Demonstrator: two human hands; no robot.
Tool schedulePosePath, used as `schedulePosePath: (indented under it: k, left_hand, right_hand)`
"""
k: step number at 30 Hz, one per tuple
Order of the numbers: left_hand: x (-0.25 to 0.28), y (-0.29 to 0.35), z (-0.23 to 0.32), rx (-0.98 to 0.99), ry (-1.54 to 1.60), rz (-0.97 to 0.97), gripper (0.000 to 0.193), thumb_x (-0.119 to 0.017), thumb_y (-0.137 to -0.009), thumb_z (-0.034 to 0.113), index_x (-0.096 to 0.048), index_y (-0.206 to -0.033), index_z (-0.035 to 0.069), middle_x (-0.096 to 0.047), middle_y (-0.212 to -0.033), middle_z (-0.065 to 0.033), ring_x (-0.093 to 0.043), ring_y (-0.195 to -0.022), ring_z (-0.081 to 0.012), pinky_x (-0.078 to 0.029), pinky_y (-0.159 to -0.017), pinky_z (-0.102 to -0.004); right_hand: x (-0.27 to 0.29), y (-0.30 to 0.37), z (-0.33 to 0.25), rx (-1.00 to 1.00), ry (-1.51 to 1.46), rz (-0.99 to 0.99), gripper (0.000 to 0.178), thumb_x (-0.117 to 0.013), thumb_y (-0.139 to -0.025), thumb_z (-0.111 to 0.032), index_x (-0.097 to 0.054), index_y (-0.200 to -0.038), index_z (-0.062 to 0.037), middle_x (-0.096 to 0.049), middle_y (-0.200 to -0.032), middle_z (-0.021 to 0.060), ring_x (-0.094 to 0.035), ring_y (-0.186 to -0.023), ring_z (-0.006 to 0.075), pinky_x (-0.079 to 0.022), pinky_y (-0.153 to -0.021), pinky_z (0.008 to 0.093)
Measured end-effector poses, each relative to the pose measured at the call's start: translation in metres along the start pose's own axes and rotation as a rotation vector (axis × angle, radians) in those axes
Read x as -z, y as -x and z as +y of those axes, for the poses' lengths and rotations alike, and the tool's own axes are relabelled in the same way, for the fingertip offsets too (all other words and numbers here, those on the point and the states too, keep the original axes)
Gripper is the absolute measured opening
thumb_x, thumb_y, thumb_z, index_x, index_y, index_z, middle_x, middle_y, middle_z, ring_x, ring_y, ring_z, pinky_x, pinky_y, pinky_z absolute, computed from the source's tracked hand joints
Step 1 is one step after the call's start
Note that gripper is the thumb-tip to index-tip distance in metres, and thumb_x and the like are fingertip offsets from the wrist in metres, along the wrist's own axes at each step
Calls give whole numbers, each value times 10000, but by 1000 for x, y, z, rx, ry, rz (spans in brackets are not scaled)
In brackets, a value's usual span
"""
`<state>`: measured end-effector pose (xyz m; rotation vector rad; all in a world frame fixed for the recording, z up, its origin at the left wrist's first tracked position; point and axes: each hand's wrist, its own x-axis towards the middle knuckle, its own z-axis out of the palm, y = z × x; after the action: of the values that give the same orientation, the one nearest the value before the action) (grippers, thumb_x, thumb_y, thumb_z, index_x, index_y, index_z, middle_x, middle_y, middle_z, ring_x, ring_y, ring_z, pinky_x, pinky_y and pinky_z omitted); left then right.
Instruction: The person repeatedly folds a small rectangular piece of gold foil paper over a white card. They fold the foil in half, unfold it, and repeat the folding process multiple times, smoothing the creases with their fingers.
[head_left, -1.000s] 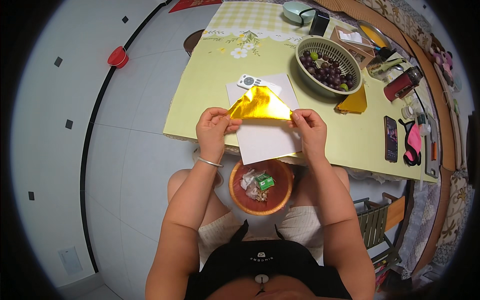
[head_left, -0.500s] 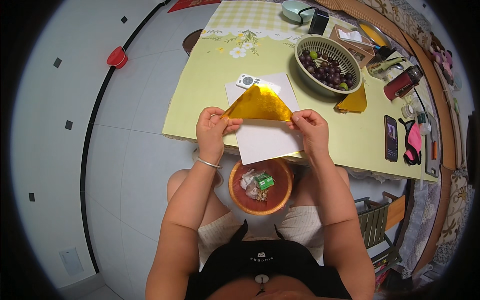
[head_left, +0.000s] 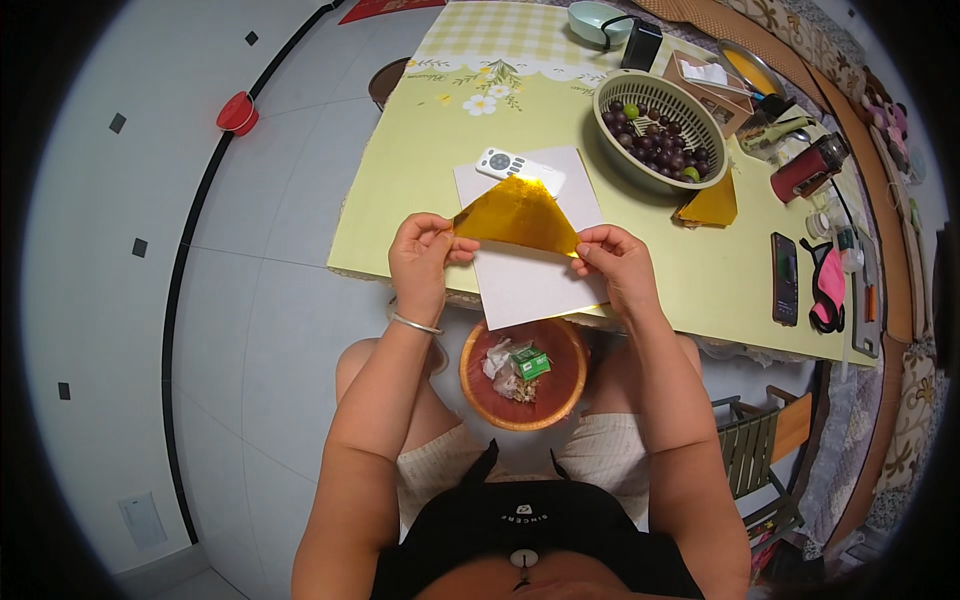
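Observation:
A sheet of shiny gold foil paper [head_left: 517, 218], folded into a triangle-like shape with its peak pointing away from me, is held up between both hands. My left hand [head_left: 424, 252] pinches its left corner. At the opposite corner, my right hand [head_left: 614, 258] grips it between thumb and fingers. Below the foil lies a stack of white-backed paper [head_left: 535, 290] on the table, near the front edge, with a thin gold rim showing at its lower right. A white remote control [head_left: 497, 162] rests across the stack's far end, partly covered by the foil.
On the yellow-green tablecloth [head_left: 400, 200] stands a colander of grapes [head_left: 655, 175]. Beside it lie folded gold papers [head_left: 712, 203]. Further right are a phone [head_left: 785, 280], a pink-black eye mask [head_left: 828, 285] and a red bottle [head_left: 806, 168]. A waste bin [head_left: 477, 400] sits between my knees.
The foil's right corner has dipped slightly and its peak has tipped lower, showing more of the remote. Both hands keep their hold and have barely moved.

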<state>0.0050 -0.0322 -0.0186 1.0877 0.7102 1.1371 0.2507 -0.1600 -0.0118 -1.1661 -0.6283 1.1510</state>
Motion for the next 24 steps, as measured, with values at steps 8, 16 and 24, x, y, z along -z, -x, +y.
schedulePosePath:
  k: [8, 16, 24]
  left_hand:
    - [-3, -1, 6, 48, -24, 9, 74, -601, -1014, 41, -562, -1028, -20, -687, -875, -132, -739, -729, -220, -611, -648, -278]
    - [-9, -3, 10, 99, -63, 20, 162, -639, -992, 23, -644, -1138, -48, -713, -888, -125, -734, -723, -203, -600, -637, -272]
    - [2, -7, 11, 217, -137, -38, 120, -687, -960, 23, -702, -1048, -58, -700, -796, -80, -687, -618, -153, -531, -533, -236]
  right_hand:
    - [2, -1, 1, -7, 11, -17, 101, -694, -934, -9, -680, -1026, 28, -706, -857, 72, -676, -718, 117, -566, -682, 236]
    - [3, 0, -2, -36, 25, -34, 120, -646, -970, -16, -653, -1079, 33, -712, -875, 97, -727, -722, 161, -581, -621, 237]
    - [-1, 4, -10, -12, 171, 17, 105, -633, -1003, -58, -657, -1028, 41, -722, -877, 118, -711, -664, 140, -570, -579, 229]
